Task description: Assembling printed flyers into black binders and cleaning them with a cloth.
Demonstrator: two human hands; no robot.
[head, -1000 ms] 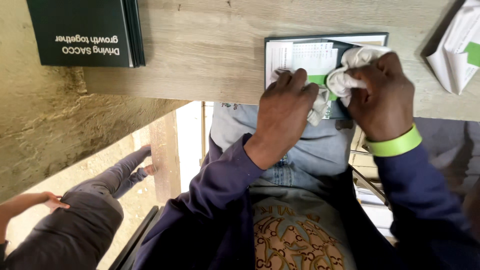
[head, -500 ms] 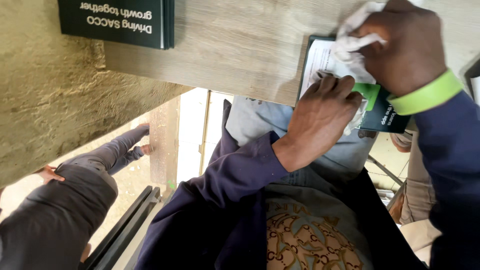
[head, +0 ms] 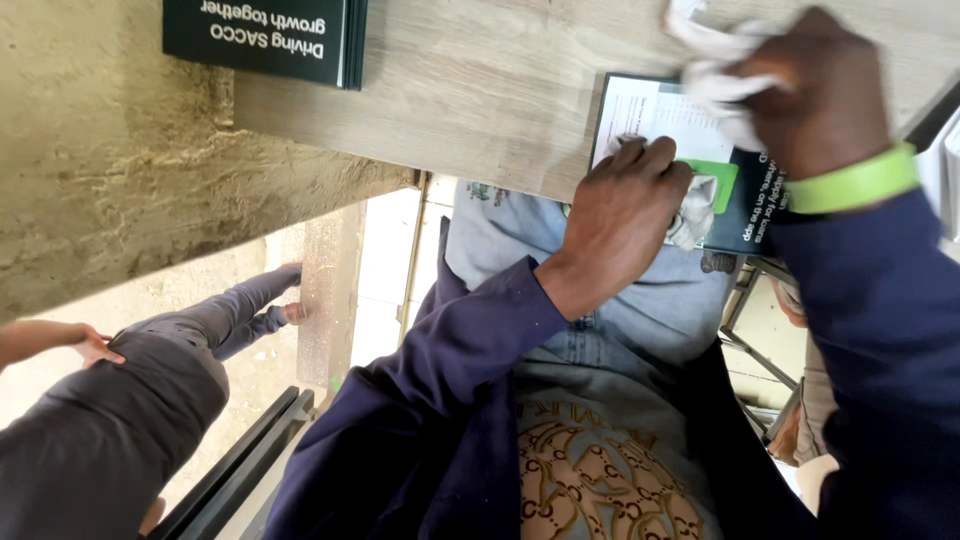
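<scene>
Both hands are working one leaflet (head: 655, 115): left hand (head: 620, 215) fingers together pinning it to the wooden tabletop (head: 480, 80), right hand (head: 815, 95) fingers clamped on a crumpled white cloth (head: 705, 65), wiping.

Stack of dark green booklets (head: 265, 35): rectangular, white lettering on the cover, lying at the wooden table's (head: 470, 90) left edge. Leaflet (head: 665, 135): flat on the table's near edge, white printed panel, dark lower part with a bright green square; partly covered by hands.
</scene>
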